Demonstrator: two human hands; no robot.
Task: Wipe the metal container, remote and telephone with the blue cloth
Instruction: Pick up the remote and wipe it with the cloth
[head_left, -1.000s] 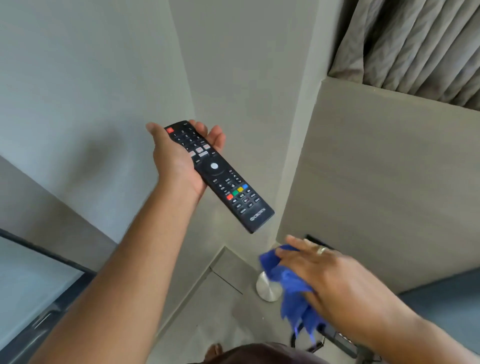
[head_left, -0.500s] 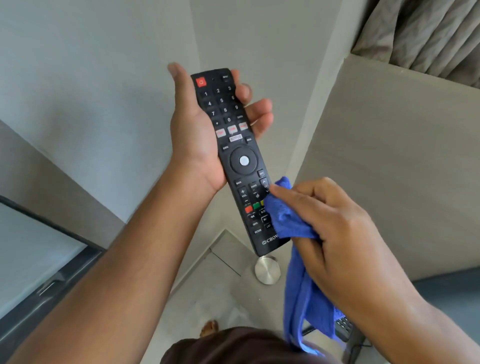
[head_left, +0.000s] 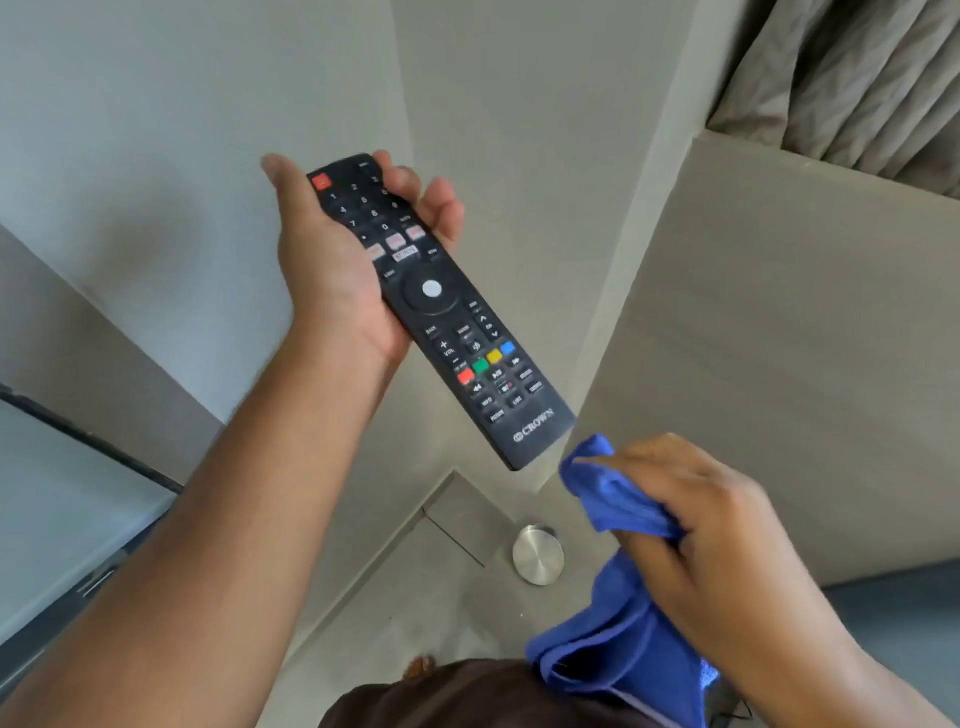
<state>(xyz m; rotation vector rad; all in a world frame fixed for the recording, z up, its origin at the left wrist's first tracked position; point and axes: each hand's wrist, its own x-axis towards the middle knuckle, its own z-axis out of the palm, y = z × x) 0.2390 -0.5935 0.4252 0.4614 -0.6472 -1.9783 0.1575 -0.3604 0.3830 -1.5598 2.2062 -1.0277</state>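
Observation:
My left hand (head_left: 332, 260) holds a long black remote (head_left: 441, 312) by its upper half, buttons facing me, its lower end pointing down to the right. My right hand (head_left: 691, 525) is closed around a bunched blue cloth (head_left: 618, 499), which hangs down below the fist. The cloth's top corner sits just right of the remote's lower end, a small gap between them. The metal container and the telephone are not clearly in view.
A round silver metal disc (head_left: 538, 555) stands on the grey floor below the remote. A beige panel (head_left: 779, 364) rises at right with curtains (head_left: 857, 78) above it. A dark-framed screen (head_left: 78, 509) is at lower left. Grey walls meet in a corner behind.
The cloth was on the remote's lower buttons half a second ago; my right hand has since slid down and off the end. The remote has tilted more to the right.

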